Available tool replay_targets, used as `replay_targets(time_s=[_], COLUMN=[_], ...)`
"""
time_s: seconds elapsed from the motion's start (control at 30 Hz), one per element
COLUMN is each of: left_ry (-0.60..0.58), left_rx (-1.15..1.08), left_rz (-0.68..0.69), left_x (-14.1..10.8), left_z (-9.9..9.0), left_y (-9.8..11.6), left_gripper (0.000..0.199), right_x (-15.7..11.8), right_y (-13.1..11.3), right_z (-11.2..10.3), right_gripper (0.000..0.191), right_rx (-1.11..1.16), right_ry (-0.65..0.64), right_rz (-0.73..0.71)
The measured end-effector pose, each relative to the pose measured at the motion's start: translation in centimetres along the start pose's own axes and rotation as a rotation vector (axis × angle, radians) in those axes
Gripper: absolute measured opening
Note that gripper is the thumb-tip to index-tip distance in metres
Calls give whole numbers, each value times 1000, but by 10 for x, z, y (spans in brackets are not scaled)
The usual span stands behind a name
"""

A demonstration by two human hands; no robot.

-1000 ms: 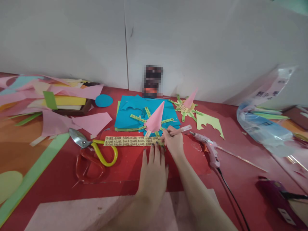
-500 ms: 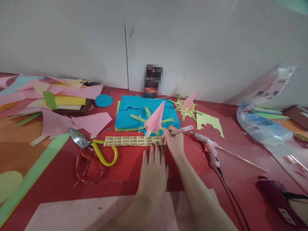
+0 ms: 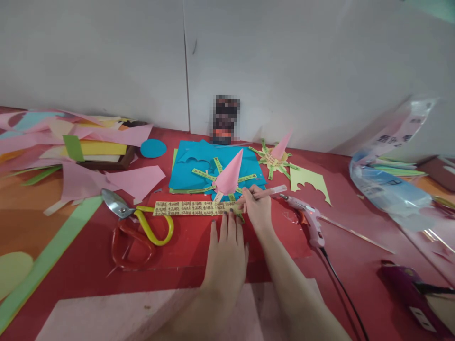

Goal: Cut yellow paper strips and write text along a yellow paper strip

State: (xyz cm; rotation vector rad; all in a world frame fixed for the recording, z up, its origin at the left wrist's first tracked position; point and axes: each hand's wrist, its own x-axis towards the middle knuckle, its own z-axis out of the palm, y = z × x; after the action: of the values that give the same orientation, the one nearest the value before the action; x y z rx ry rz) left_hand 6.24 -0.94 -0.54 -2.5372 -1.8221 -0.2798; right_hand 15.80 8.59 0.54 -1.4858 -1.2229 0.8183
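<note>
Under my hands lies a pale yellow paper strip [image 3: 188, 208] covered in rows of dark handwriting. My left hand [image 3: 226, 253] rests flat with its fingers stretched out, the fingertips on the strip's lower edge. My right hand [image 3: 258, 210] is closed around a pen [image 3: 274, 190], its tip end hidden by the fingers at the strip's right part. Just behind the strip stands a pink paper cone [image 3: 230, 174] with yellow-green written strips radiating from its base. Large scissors [image 3: 144, 227] with one yellow and one red handle lie left of the strip, touching its left end.
A pink glue gun [image 3: 313, 225] with a black cord lies to the right. Behind are blue paper sheets [image 3: 185, 176] and a second cone piece [image 3: 279, 154]. Coloured scraps [image 3: 85, 175] pile up at left. A plastic bag [image 3: 394, 180] and a purple tool [image 3: 412, 293] are at right.
The pen has shifted very slightly to the right with my right hand, and a little more writing shows at the right of the strip's top row. My left hand stays put.
</note>
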Motion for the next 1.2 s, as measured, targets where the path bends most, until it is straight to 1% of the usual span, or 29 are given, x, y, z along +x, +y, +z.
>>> replay_targets(time_s=[0.2,0.47,0.53,0.63,0.73,0.9,1.07,1.2], left_ry=[-3,7,12,19,34,52,73,44], left_rx=[-15,-32,-33,-34,-37,-28,-8,-21], left_rz=[-2,-6,-10,-14,-26,-31,-26,-10], left_x=[0,0,-1,-2,-2,-2,-2,-2], left_z=[-3,0,1,2,3,5,1,-2], left_y=[0,-1,-1,-1,-1,0,1,1], left_gripper=[47,48,48,49,50,50,48,46], right_x=[-1,-4,-5,-7,-7,-4,-3,-4], right_y=[0,-3,-4,-4,-3,-2,-3,-4], right_z=[1,1,1,2,4,5,4,4], right_gripper=[31,33,34,35,34,34,33,33], right_rx=[49,144,178,209,166,77,38,46], right_ry=[16,-13,-44,-127,-180,-168,-179,-188], right_rz=[-33,-94,-103,-108,-92,-42,-46,-59])
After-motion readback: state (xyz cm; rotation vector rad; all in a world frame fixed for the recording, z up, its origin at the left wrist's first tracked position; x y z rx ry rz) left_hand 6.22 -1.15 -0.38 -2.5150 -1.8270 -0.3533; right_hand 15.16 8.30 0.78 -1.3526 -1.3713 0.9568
